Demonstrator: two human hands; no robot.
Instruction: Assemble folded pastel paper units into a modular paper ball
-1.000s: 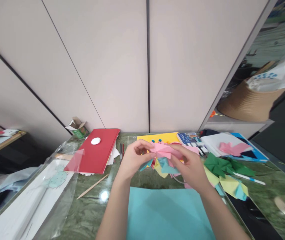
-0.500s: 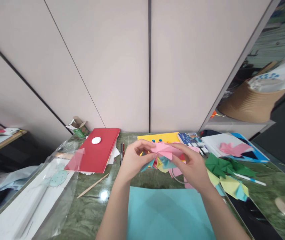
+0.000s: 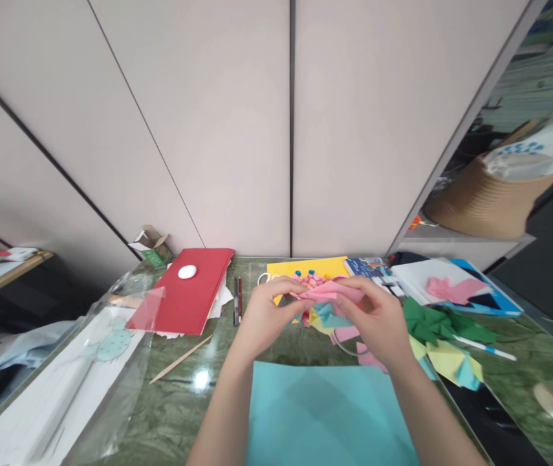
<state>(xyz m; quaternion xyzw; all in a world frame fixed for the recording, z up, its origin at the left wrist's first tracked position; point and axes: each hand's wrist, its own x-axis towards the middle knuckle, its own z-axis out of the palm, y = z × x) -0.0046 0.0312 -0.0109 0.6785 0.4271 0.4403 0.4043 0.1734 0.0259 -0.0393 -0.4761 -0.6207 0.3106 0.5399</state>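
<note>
Between both hands, above the table, a piece of folded pink paper (image 3: 327,292) is held up. My left hand (image 3: 271,310) pinches its left end between thumb and fingers. At the right end, my right hand (image 3: 373,314) grips it the same way. Behind and below it lie folded blue and yellow paper pieces (image 3: 327,317), partly hidden by the hands. A cluster of small pink balls (image 3: 311,279) shows just beyond the paper. Nearer to me, a large sheet of teal paper (image 3: 327,414) lies flat under my forearms.
On the left are a red folder (image 3: 193,291) with a white oval object (image 3: 187,272), a pointed wooden stick (image 3: 182,359) and a clear plastic sleeve (image 3: 111,388). Green folded paper (image 3: 444,321), yellow folded paper (image 3: 451,362) and a white pen (image 3: 487,348) lie on the right. Behind stands a pale cabinet (image 3: 208,129).
The pink paper has been tilted and brought flatter, and both hands have shifted slightly. The pink balls and a white loop behind the hands now show more.
</note>
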